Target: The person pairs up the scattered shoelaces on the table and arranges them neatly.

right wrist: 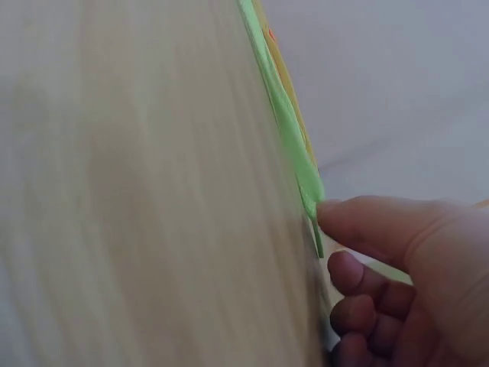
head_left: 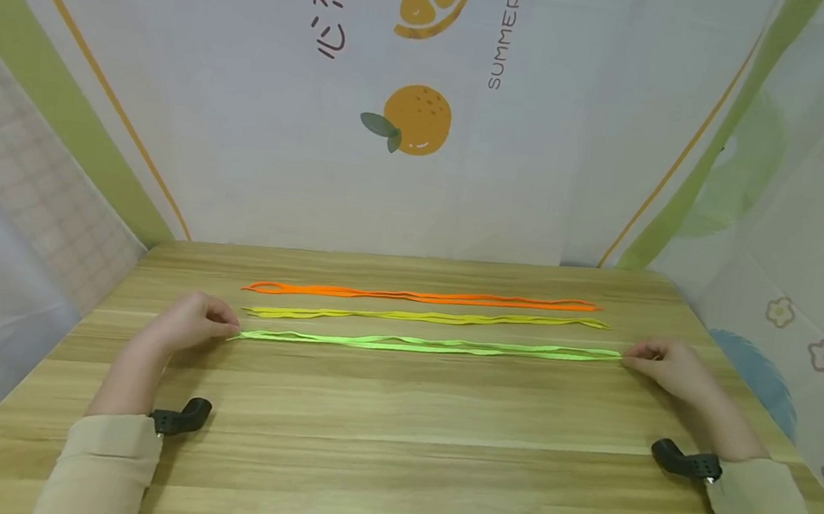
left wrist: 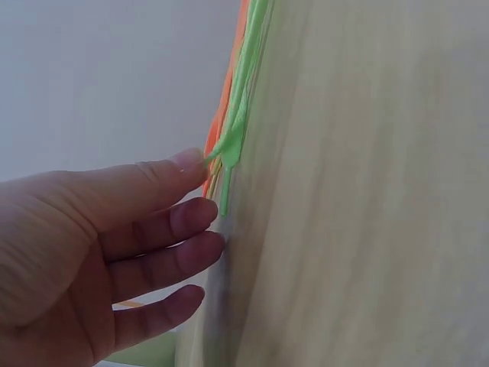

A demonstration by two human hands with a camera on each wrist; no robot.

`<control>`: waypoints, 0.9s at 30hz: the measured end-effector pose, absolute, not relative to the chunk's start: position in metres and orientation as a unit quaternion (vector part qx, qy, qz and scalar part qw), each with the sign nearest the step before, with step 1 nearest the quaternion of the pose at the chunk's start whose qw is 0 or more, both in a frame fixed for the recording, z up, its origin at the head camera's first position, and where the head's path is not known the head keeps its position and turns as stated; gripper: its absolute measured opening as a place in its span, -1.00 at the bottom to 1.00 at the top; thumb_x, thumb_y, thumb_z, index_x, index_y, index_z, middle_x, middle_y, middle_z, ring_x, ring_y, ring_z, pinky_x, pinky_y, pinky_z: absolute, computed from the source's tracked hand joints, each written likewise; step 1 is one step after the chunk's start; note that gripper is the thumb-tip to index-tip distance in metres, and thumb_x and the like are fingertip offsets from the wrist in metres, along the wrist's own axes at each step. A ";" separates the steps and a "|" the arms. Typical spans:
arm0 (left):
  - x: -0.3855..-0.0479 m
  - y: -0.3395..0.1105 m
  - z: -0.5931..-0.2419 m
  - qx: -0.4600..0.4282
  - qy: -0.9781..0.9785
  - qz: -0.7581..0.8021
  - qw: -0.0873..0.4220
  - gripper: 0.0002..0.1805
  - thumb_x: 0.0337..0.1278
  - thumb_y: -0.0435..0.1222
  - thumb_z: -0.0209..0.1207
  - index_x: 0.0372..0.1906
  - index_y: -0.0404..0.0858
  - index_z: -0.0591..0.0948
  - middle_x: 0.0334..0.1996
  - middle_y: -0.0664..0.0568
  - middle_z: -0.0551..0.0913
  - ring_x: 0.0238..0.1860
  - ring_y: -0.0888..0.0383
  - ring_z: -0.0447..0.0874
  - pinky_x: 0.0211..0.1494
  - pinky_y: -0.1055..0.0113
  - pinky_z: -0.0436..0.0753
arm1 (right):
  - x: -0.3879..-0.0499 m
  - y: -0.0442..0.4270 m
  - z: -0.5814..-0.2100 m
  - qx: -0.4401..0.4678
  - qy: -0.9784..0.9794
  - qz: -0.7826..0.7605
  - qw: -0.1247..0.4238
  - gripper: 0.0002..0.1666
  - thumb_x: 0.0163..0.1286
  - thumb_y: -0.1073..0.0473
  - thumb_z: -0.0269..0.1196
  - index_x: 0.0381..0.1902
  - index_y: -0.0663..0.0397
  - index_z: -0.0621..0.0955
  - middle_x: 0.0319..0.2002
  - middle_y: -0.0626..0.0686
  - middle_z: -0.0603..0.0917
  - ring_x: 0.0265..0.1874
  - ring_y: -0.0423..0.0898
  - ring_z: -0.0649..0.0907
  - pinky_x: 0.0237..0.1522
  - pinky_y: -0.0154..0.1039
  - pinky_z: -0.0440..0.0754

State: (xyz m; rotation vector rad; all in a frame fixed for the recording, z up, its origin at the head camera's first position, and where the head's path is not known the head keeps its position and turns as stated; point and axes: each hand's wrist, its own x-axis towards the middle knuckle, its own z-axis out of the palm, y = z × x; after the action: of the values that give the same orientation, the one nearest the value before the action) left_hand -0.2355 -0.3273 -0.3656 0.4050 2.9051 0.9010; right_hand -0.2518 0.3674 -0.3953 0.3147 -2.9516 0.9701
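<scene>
A light green shoelace (head_left: 410, 346), laid out in long side-by-side strands, stretches across the wooden table. At its left end my left hand (head_left: 194, 323) pinches one tip between thumb and index finger; another tip (left wrist: 225, 191) hangs free beside the fingers in the left wrist view. My right hand (head_left: 671, 370) holds the opposite end, its thumb (right wrist: 374, 225) on the lace and the index finger mostly hidden. Just behind lies a yellow shoelace (head_left: 421, 317), roughly parallel. Farthest back is an orange shoelace (head_left: 423, 297), with a small loop at its left end.
The wood-grain table (head_left: 389, 472) reaches back to a white hanging cloth (head_left: 257, 149) printed with oranges and lettering. More patterned cloth hangs at both sides. Each wrist carries a black camera mount, one on the left (head_left: 182, 417) and one on the right (head_left: 686, 462).
</scene>
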 end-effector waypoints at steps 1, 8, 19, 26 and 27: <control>-0.236 -0.328 -0.366 0.133 0.946 0.293 0.038 -0.89 0.15 -0.35 0.27 -0.35 -0.35 0.70 -0.33 -0.07 0.69 -0.24 0.05 0.57 -0.14 0.08 0.51 | -0.252 0.367 -0.396 0.101 -0.945 0.312 0.007 -0.71 0.35 0.10 0.26 -0.21 0.26 0.67 -0.38 0.03 0.63 -0.44 -0.09 0.50 -0.41 -0.23 0.45; -0.237 -0.329 -0.371 0.136 0.945 0.293 0.047 -0.90 0.12 -0.34 0.30 -0.36 -0.33 0.71 -0.32 -0.04 0.69 -0.21 0.04 0.56 -0.09 0.06 0.49 | -0.253 0.366 -0.398 0.109 -0.948 0.300 0.001 -0.76 0.33 0.14 0.27 -0.24 0.25 0.67 -0.40 0.00 0.62 -0.42 -0.12 0.51 -0.35 -0.19 0.46; -0.236 -0.329 -0.373 0.129 0.944 0.299 0.056 -0.89 0.13 -0.33 0.28 -0.32 -0.33 0.70 -0.29 -0.03 0.68 -0.17 0.04 0.55 -0.03 0.03 0.47 | -0.254 0.367 -0.399 0.112 -0.949 0.295 -0.004 -0.76 0.33 0.15 0.28 -0.22 0.25 0.66 -0.39 0.00 0.61 -0.41 -0.12 0.50 -0.35 -0.21 0.44; -0.240 -0.331 -0.365 0.105 0.943 0.307 0.073 -0.70 0.30 -0.24 0.15 -0.14 -0.45 0.62 -0.25 -0.10 0.64 -0.16 -0.01 0.54 -0.07 0.02 0.50 | -0.255 0.370 -0.389 0.111 -0.941 0.317 -0.047 -0.65 0.40 0.13 0.20 -0.11 0.38 0.59 -0.38 0.04 0.58 -0.48 -0.13 0.49 -0.46 -0.25 0.48; -0.242 -0.330 -0.364 0.102 0.943 0.308 0.070 -0.68 0.33 -0.23 0.12 -0.11 -0.46 0.60 -0.23 -0.13 0.63 -0.15 -0.04 0.53 -0.08 0.01 0.49 | -0.256 0.370 -0.387 0.109 -0.941 0.318 -0.048 -0.63 0.43 0.12 0.17 -0.09 0.41 0.58 -0.38 0.06 0.58 -0.48 -0.13 0.50 -0.47 -0.26 0.49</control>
State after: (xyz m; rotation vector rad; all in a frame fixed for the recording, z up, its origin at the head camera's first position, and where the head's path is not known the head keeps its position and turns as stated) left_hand -0.2416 -0.3304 -0.3635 0.3060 2.8385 0.9253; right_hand -0.2561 0.3703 -0.3870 0.3542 -3.0489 1.0295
